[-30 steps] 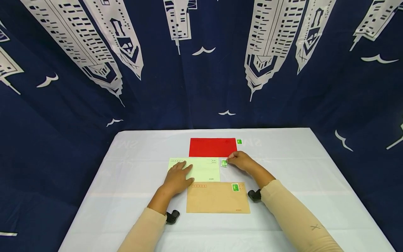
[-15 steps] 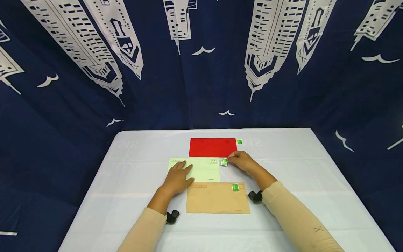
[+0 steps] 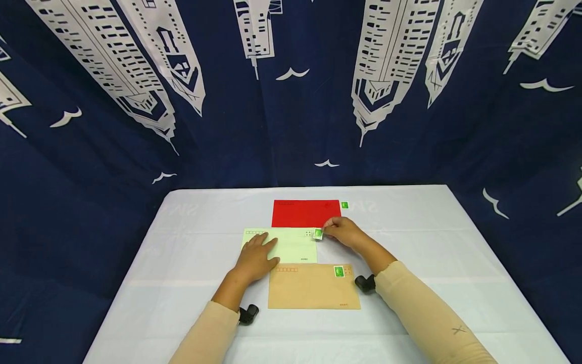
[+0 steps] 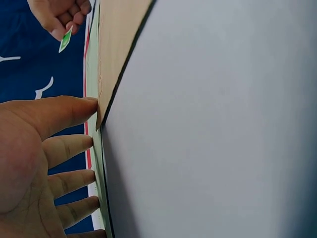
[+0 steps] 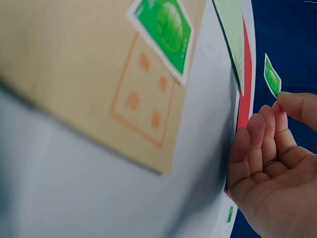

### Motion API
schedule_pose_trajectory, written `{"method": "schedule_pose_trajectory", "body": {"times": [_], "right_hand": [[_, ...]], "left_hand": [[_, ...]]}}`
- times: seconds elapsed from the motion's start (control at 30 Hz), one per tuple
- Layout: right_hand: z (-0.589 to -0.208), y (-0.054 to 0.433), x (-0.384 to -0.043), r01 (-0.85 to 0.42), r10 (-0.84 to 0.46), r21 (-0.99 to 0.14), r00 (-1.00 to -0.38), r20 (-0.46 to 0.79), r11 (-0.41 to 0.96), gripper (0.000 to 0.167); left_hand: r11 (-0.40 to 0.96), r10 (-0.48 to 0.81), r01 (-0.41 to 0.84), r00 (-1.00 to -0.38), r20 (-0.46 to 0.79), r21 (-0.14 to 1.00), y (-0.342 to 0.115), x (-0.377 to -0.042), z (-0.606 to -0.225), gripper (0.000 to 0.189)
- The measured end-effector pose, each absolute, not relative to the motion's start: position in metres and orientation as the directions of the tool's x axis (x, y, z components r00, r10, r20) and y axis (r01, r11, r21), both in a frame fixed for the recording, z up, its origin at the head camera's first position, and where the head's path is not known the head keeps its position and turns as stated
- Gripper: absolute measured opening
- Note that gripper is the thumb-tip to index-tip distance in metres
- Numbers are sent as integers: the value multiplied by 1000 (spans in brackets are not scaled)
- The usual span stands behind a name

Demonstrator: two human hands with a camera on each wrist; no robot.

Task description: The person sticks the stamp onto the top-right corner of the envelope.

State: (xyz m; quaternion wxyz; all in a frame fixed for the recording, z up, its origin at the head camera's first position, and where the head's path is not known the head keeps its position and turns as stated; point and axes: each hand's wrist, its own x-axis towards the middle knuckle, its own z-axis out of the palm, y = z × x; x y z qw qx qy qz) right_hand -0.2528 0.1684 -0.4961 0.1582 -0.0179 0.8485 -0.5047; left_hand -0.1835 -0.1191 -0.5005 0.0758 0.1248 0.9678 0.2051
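Both arms reach forward and inward, the left forearm [image 3: 204, 331] and right forearm [image 3: 423, 308] in beige sleeves that stop short of the bare wrists. The left hand [image 3: 258, 257] faces palm down, its fingers nearly straight and spread apart, the thumb held out toward the person's right. The right hand [image 3: 343, 232], a little farther forward and well apart from the other, pinches with thumb [image 5: 299, 105] against index finger, while the remaining fingers bend in toward the palm.
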Motion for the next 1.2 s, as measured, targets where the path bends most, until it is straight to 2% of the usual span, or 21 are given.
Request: {"method": "schedule_pose_trajectory", "body": {"times": [0.5,1.2], "right_hand": [[-494,148,-257,117,-232,-878,-940,-249,465,11],[-491,129,-262,110,-245,-855,-932,-266,507,12]], "left_hand": [[880,277,216,-957,-89,422,-120,-184,-501,58],[880,281,222,-956,-83,420,-121,-184,-501,58]]}}
